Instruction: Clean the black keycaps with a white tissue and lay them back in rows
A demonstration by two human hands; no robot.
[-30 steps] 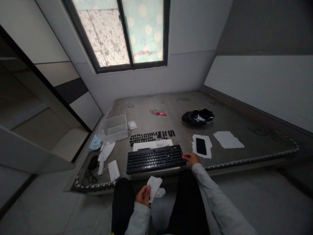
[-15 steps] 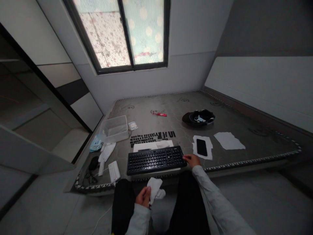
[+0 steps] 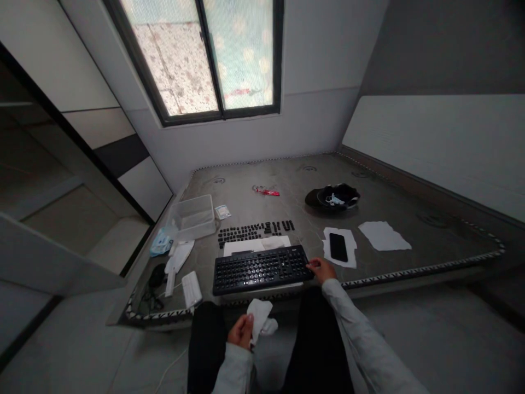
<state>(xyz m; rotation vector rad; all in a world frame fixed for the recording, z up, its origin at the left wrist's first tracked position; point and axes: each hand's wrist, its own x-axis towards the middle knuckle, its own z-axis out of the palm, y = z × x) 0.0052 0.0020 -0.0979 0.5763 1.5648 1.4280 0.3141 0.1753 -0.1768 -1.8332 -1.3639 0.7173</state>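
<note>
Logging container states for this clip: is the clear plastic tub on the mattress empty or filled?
Empty, as far as shows: the clear plastic tub stands upright with no lid, and only its pale floor is visible through the walls.

phone (image 3: 338, 247), cap (image 3: 333, 196), plastic tub (image 3: 191, 218)

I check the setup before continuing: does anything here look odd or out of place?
Yes. Loose black keycaps lie in rows on the mattress behind the keyboard, off any board. The left hand holds a crumpled white cloth; the right hand touches the keyboard's right end.
</note>
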